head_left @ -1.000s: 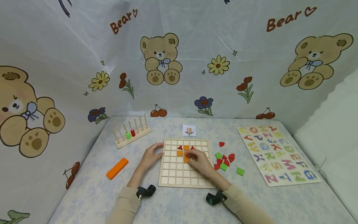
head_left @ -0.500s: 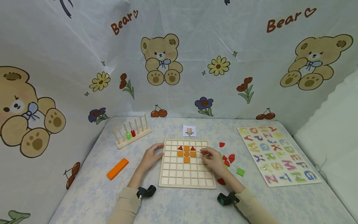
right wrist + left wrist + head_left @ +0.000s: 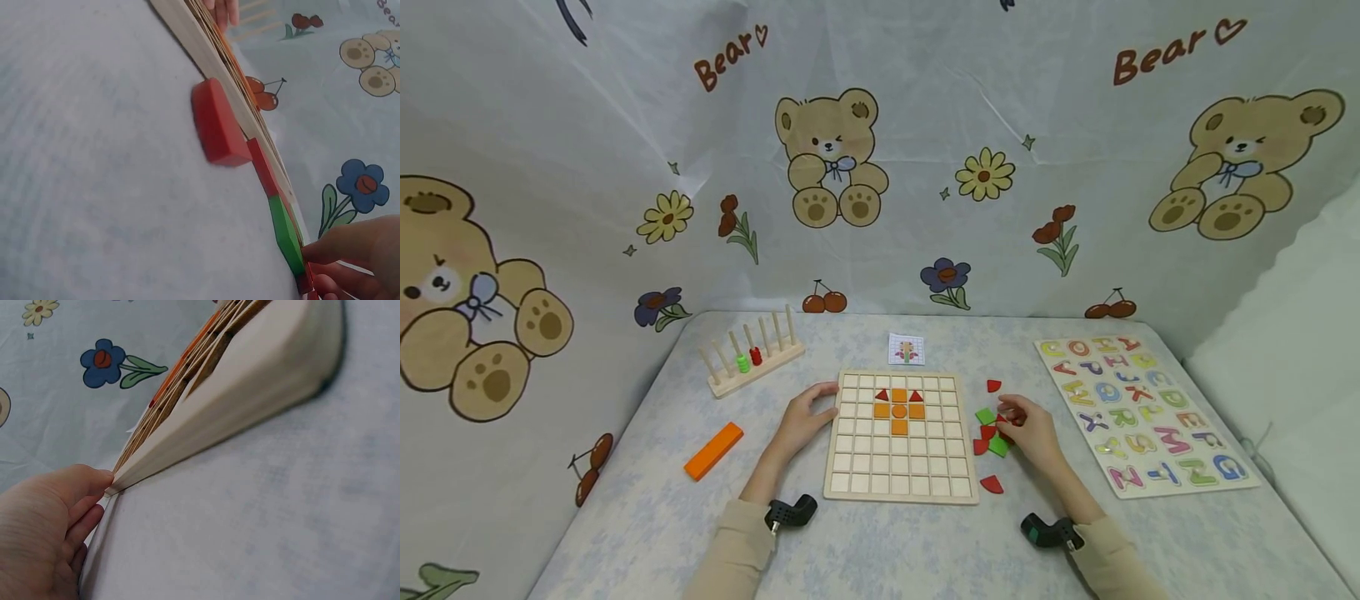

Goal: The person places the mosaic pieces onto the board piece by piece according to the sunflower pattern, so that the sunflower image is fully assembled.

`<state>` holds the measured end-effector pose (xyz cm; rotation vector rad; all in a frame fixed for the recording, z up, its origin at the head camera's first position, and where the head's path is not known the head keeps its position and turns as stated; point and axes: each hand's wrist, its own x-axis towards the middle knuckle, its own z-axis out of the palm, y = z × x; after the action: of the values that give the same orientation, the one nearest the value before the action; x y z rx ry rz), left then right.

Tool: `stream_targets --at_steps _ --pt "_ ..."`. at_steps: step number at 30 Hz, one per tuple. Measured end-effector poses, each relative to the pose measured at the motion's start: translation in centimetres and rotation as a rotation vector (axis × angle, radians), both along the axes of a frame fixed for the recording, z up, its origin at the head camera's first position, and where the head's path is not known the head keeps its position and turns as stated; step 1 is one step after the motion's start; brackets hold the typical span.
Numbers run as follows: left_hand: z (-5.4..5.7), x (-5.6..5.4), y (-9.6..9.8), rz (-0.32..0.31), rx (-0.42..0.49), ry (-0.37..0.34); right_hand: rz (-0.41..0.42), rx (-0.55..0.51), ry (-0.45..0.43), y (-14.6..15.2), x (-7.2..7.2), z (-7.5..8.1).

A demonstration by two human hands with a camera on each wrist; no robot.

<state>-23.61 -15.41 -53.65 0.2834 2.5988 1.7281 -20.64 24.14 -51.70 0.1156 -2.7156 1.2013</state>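
The left hand loosely touches the board. The right hand is at the bits beside it; I can't tell if it pinches one. Bits this close could get bumped.

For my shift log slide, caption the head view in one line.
Left hand touches the square wooden grid board; right hand is at loose red and green flat pieces beside it.

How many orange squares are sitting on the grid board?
4: the upper square, lower square, left square and right square, surrounding the orange circle on the grid board. None appears hidden.
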Motion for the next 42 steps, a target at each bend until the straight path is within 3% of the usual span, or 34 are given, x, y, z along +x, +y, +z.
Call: stream_targets --at_steps 14,22,27,33,42 --pt "-0.1 0.1 -0.1 0.018 0.009 -0.008 -0.011 -0.003 -0.012 0.0 -0.1 -0.7" --pt "-0.2 0.1 -0.3 0.013 0.004 -0.003 -0.054 -0.035 0.059 -0.7 0.0 -0.2" --pt "-0.2 0.1 -0.4 0.024 -0.006 0.004 0.011 -0.108 0.059 -2.8 0.0 0.6" --pt "-0.1 0.2 -0.3 0.015 0.008 0.001 0.108 -0.176 -0.020 -6.4 0.0 1.1" --pt "-0.3 -0.3 -0.1 -0.002 0.002 0.025 0.212 -0.181 -0.022 -10.4 0.1 0.7"
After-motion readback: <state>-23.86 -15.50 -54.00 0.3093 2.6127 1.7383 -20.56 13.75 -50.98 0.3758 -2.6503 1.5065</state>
